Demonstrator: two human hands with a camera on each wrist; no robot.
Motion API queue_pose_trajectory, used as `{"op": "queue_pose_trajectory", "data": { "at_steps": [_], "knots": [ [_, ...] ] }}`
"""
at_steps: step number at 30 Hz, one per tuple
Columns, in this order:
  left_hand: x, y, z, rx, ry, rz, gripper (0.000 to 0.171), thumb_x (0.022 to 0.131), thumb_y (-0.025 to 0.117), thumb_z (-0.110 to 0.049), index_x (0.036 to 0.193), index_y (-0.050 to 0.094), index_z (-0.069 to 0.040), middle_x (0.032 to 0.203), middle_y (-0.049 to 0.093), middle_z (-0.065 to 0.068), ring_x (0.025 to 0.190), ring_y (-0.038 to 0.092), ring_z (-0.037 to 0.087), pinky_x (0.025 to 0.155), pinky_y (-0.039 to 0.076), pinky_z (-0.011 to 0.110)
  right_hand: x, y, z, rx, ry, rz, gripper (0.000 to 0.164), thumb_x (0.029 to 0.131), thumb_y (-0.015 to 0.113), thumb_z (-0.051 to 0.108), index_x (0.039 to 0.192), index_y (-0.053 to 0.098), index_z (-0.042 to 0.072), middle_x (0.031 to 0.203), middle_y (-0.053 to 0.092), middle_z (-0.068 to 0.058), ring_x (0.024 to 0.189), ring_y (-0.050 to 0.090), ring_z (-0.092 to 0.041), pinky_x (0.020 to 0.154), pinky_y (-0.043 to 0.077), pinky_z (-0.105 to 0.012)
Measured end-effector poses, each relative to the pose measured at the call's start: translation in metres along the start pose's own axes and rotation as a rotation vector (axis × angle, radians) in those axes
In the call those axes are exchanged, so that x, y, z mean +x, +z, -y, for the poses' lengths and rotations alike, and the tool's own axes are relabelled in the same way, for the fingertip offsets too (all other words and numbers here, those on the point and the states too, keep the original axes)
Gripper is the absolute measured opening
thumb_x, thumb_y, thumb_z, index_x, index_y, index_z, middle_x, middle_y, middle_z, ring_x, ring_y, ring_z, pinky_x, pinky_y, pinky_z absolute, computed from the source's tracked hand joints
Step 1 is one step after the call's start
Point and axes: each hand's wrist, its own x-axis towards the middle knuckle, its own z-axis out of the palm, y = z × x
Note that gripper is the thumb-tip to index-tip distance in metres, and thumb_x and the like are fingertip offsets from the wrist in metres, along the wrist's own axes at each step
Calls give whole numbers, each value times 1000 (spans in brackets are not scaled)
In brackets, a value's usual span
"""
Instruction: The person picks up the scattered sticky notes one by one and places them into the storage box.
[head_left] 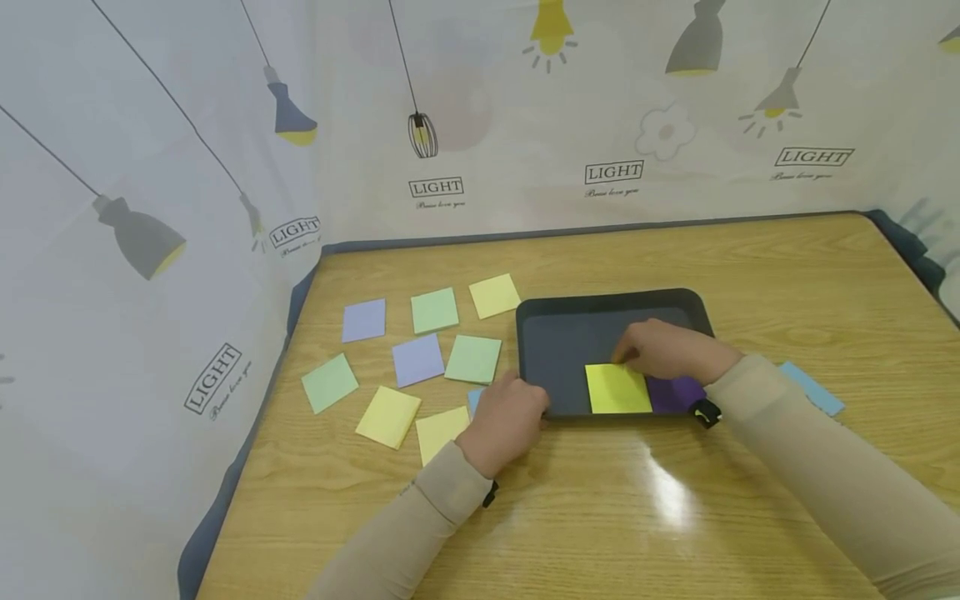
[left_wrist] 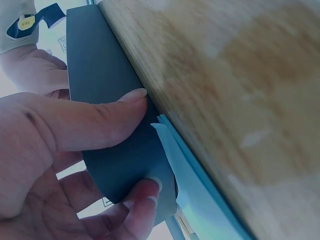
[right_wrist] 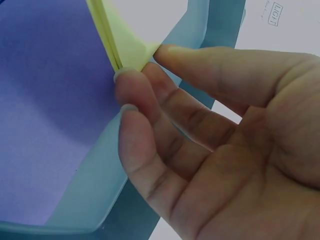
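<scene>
A dark rectangular tray sits on the wooden table. My left hand holds its near left corner; in the left wrist view, the thumb lies along the outer wall and the fingertips curl at the corner. Inside the tray, my right hand pinches a bright yellow sticky note pad between thumb and fingers at one edge. The right wrist view shows this yellow pad tilted up over a purple pad. That purple pad lies at the tray's near right, partly covered by my right wrist.
Left of the tray, several pads lie spread out: lilac, green and pale yellow. A blue pad is half hidden behind my left hand. Another blue pad lies beyond my right sleeve. Printed curtains border the table.
</scene>
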Motion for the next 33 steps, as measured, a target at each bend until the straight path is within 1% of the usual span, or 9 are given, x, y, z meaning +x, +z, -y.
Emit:
{"op": "queue_pose_trajectory", "data": {
  "at_steps": [2, 6, 8, 9, 12, 17, 24, 28, 33],
  "knots": [
    [0, 0, 0, -5, -1, 0, 6, 78, 72, -23, 72, 70, -23, 66, 66, -6, 68, 49, 15, 67, 47, 30, 0, -1, 1, 3, 15, -9, 27, 84, 53, 1, 107, 68, 4, 111, 66, -17, 105, 55, -32, 87, 49, -49],
    [-1, -1, 0, -15, 0, 3, 6, 78, 71, -23, 72, 70, -23, 65, 65, -6, 68, 49, 15, 68, 47, 30, -2, -2, 2, 24, 37, -23, 28, 87, 49, 2, 111, 66, 3, 116, 63, -20, 95, 57, -24, 76, 49, -41],
    [-1, -2, 0, -18, 0, 7, 7, 78, 71, -23, 71, 70, -23, 65, 66, -7, 68, 50, 15, 69, 47, 30, -4, -3, 2, 25, 35, -39, 28, 89, 49, 4, 111, 65, 3, 117, 62, -19, 93, 57, -22, 74, 48, -39],
    [-1, -2, 0, -17, 2, 8, 7, 78, 71, -23, 71, 70, -23, 65, 66, -7, 68, 50, 15, 70, 46, 31, -5, -3, 0, 24, 27, -50, 28, 89, 49, 4, 111, 65, 4, 116, 63, -19, 93, 58, -23, 74, 50, -40],
    [-1, -3, 0, -10, 4, 9, 7, 78, 71, -23, 71, 70, -23, 65, 66, -7, 68, 50, 14, 71, 46, 30, -9, -6, -1, 27, 17, -89, 26, 90, 50, 7, 112, 65, 5, 115, 64, -17, 99, 59, -26, 79, 52, -45],
    [0, -2, 0, -1, 3, 8, 8, 78, 71, -23, 71, 70, -23, 65, 65, -6, 68, 50, 15, 70, 47, 30, -18, -14, -3, 51, 41, -147, 27, 92, 51, 15, 115, 63, 7, 117, 63, -16, 99, 59, -27, 80, 51, -49],
    [0, 0, 0, -2, 5, 6, 6, 77, 72, -26, 72, 71, -24, 67, 66, -7, 69, 49, 15, 71, 46, 30, -29, -21, -8, 79, 67, -192, 30, 93, 52, 21, 117, 61, 6, 115, 64, -14, 101, 58, -27, 83, 49, -50],
    [0, 0, 0, -11, -1, 9, 5, 77, 72, -26, 73, 71, -24, 68, 67, -6, 69, 48, 15, 68, 47, 30, -37, -24, -13, 88, 83, -206, 31, 93, 52, 22, 117, 60, 4, 114, 64, -15, 103, 56, -29, 85, 48, -51],
    [1, 1, 0, -27, -15, 21, 4, 77, 72, -26, 74, 71, -24, 69, 67, -6, 70, 48, 16, 65, 48, 30, -50, -26, -18, 90, 115, -229, 34, 94, 51, 28, 117, 59, 5, 114, 63, -15, 101, 56, -29, 81, 49, -51]
  ]
}}
